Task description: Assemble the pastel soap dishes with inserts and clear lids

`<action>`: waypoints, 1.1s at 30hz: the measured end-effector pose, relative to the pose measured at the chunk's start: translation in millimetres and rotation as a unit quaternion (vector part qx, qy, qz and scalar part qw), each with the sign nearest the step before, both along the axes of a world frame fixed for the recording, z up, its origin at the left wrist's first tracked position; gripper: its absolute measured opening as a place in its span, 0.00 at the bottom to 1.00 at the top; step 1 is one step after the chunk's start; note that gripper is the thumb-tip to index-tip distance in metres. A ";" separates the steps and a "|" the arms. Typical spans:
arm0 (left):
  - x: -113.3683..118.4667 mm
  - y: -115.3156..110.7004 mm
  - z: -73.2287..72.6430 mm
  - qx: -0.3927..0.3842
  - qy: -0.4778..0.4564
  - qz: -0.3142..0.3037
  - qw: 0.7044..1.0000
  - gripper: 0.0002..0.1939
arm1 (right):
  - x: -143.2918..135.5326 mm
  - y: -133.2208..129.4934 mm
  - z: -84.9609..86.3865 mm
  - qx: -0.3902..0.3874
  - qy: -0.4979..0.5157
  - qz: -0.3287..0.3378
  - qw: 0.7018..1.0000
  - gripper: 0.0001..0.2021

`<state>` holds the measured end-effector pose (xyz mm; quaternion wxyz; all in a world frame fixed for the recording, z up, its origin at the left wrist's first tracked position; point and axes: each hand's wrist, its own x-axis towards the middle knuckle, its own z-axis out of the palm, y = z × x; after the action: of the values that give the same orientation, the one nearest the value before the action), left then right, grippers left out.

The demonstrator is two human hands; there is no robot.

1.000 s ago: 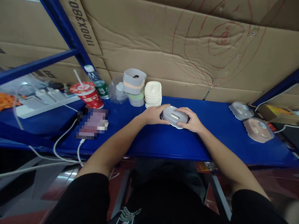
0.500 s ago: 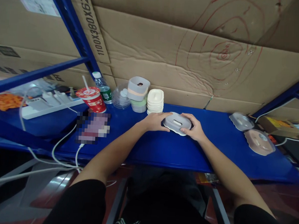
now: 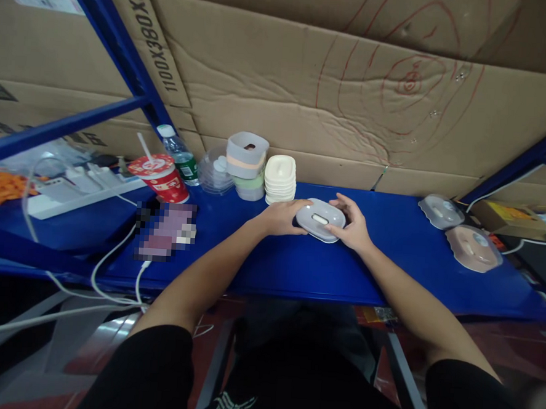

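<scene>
Between my hands is a grey oval lidded dish (image 3: pixel 309 224), with a smooth domed top and a pale bar in a slot at its middle. My left hand (image 3: pixel 282 218) grips its left end, thumb along the near side and fingers at the far side. At the right end, my right hand (image 3: pixel 355 227) has its thumb on the near rim, with its fingers curved round the far side. Just behind my left hand stands a stack of cream oval dishes (image 3: pixel 281 179). To its left, grey bowl-shaped covers (image 3: pixel 247 160) are stacked on a pale green one (image 3: pixel 250 184).
Clear round lids (image 3: pixel 216 170), a water bottle (image 3: pixel 180 155) and a red cup with a straw (image 3: pixel 161 179) stand at the left. A phone-like blurred item (image 3: pixel 164 232) and white cables lie nearby. Grey (image 3: pixel 440 211) and pinkish (image 3: pixel 474 249) lidded dishes sit right. Cardboard (image 3: pixel 263 68) rises behind.
The grey dish is tilted differently, with its top turned more toward me and its white wavy lower edge less visible. My right fingers have lifted slightly. The whole view has shifted a little.
</scene>
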<state>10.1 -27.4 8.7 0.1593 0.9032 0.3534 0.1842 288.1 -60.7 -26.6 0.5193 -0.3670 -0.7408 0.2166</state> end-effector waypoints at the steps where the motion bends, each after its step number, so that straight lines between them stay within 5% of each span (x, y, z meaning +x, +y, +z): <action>1: -0.1 -0.2 0.4 0.002 0.002 0.005 1.000 0.41 | 0.2 1.9 -1.9 -0.011 0.012 0.002 1.000 0.53; 5: -2.6 0.8 1.6 -0.014 -0.032 0.050 0.998 0.33 | 5.4 11.1 -5.5 -0.022 0.040 0.013 0.999 0.57; 14: -5.9 6.2 -0.2 -0.034 -0.178 0.129 0.975 0.38 | 7.7 18.1 -1.1 -0.110 0.074 0.056 0.990 0.48; 23: -4.1 5.8 1.7 -0.026 -0.239 0.148 0.959 0.41 | 7.3 7.1 14.7 -0.202 0.150 0.053 0.966 0.26; 28: -0.6 4.5 4.3 0.032 -0.280 0.146 0.948 0.40 | 5.8 5.0 18.2 -0.201 0.149 0.081 0.965 0.26; 33: -23.2 8.7 28.8 0.138 -0.322 0.268 0.897 0.40 | 7.1 1.4 23.3 -0.149 0.150 0.056 0.976 0.26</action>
<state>-13.0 -18.6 37.5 0.0827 0.6785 0.4823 0.5478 295.2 -59.3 -3.3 0.5512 -0.3617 -0.6333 0.4053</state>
